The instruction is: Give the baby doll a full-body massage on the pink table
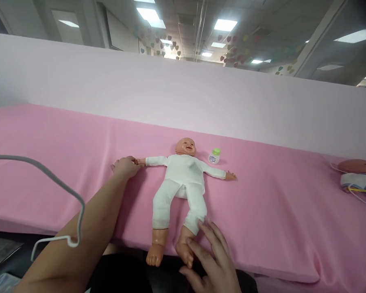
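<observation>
A baby doll [183, 171] in a white long-sleeved suit lies face up on the pink cloth [271, 219], arms stretched to both sides. Its bare feet reach the cloth's near edge. My left hand [125, 167] is closed at the fingertips on the doll's small hand [139, 161] at the left. Low in the picture, my right hand [215, 258] has its fingers outstretched and apart over the doll's lower leg [186, 236] on the right side. The fingertips seem to touch the trouser cuff and ankle, and grip nothing.
Beside the doll's head stands a small clear bottle [214, 156] with a green cap. Another doll [358, 167] with white tubing lies at the far right. A bent grey wire [81, 211] crosses in front of my left forearm. A white partition [183, 97] rises behind the cloth.
</observation>
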### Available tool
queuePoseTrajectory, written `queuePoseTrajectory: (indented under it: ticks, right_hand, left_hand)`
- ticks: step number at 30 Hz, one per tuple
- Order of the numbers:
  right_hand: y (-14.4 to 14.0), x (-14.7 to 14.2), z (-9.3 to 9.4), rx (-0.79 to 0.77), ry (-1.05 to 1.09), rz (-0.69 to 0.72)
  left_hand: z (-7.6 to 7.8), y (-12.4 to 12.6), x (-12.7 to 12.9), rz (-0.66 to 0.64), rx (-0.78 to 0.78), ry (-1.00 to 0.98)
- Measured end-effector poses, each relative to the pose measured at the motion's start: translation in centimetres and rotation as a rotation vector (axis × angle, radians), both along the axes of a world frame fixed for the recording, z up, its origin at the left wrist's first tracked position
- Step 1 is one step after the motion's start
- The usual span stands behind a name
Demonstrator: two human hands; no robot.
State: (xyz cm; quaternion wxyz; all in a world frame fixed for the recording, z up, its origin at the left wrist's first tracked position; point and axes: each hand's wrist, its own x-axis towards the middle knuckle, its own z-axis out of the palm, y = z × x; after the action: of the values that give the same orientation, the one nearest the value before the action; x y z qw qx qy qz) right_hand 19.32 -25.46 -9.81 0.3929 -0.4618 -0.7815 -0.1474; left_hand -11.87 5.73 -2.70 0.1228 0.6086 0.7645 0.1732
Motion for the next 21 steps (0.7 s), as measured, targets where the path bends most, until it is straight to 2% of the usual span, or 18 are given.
queuePoseTrajectory:
  ticks: [3, 7, 10, 12, 14, 17, 21]
  right_hand:
    - [-0.5, 1.0, 0.1, -0.031, 0.143, -0.005]
    - [-1.3, 1.3, -0.3, -0.156, 0.599, -0.087]
    - [-1.1, 1.2, -0.1, -0.285, 1.039, 0.007]
    - [-0.8, 1.5, 0.5, -0.356, 1.243, 0.113]
    - [-0.5, 2.0, 1.5, -0.387, 1.271, 0.173]
    - [0.1, 3.0, 3.4, -0.380, 1.119, 0.148]
    - [1.7, 3.5, 6.3, -0.378, 0.994, 0.122]
  left_hand:
    - [0.1, -0.5, 0.0, 0.024, 0.081, -0.093]
    - [0.2, -1.5, 0.9, -0.010, 0.174, -0.400]
    - [0.5, -2.1, 1.9, -0.002, 0.267, -0.603]
    - [0.7, -2.4, 2.5, -0.006, 0.303, -0.742]
    - [0.8, -2.5, 2.9, -0.029, 0.307, -0.881]
    - [0.9, -2.5, 3.5, -0.065, 0.292, -1.031]
    - [2.1, -2.6, 5.2, -0.083, 0.334, -0.980]
